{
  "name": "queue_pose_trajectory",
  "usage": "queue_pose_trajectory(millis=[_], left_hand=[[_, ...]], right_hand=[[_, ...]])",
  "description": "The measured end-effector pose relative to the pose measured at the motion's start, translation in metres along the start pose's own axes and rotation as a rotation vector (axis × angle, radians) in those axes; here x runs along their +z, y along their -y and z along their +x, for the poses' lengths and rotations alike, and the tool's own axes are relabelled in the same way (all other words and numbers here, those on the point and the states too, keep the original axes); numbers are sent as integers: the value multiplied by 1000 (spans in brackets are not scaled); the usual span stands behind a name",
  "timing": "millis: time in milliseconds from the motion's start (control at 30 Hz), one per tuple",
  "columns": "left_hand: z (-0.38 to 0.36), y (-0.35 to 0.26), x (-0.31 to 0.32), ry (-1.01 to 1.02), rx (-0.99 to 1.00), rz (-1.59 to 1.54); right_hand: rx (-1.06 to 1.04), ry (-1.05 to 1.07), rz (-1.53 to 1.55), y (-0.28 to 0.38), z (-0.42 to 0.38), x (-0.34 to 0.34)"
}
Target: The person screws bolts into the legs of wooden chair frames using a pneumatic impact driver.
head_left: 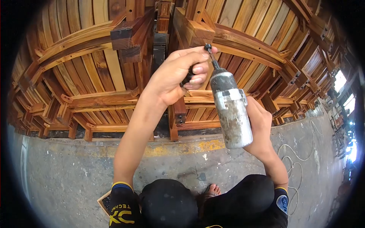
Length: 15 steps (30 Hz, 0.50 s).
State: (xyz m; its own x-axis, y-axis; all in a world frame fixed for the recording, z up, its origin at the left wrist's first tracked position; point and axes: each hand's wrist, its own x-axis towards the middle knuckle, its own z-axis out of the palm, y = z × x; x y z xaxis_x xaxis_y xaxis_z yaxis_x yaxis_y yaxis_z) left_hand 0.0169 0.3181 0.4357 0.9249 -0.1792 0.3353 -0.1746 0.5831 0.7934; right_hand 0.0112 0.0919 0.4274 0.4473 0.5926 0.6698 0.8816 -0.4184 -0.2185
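Note:
My right hand is wrapped round a worn silver power screwdriver with a black front end, its bit angled up and left; the grip is hidden behind the body. At the end of the bit sits a small black bolt. The thumb and forefinger of my left hand pinch beside that bolt. The other left fingers curl over small black pieces, partly hidden, perhaps more bolts. Beyond both hands stands slatted wooden furniture with thick square legs.
More wooden frames with curved rails fill the left and right. A pale hose loops across the grey concrete floor, which has a worn yellow line. A wooden-edged tray with dark contents lies beside my left knee.

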Motion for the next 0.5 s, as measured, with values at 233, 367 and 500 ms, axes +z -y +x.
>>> queue_pose_trajectory(millis=[233, 367, 500], left_hand=[[2, 4, 0, -16, 19, -79], [3, 3, 1, -9, 31, -82], [2, 3, 2, -31, 31, -76]], right_hand=[[-8, 16, -12, 1, 6, 2], [-6, -10, 5, 3, 7, 2], [7, 16, -18, 3, 8, -1]])
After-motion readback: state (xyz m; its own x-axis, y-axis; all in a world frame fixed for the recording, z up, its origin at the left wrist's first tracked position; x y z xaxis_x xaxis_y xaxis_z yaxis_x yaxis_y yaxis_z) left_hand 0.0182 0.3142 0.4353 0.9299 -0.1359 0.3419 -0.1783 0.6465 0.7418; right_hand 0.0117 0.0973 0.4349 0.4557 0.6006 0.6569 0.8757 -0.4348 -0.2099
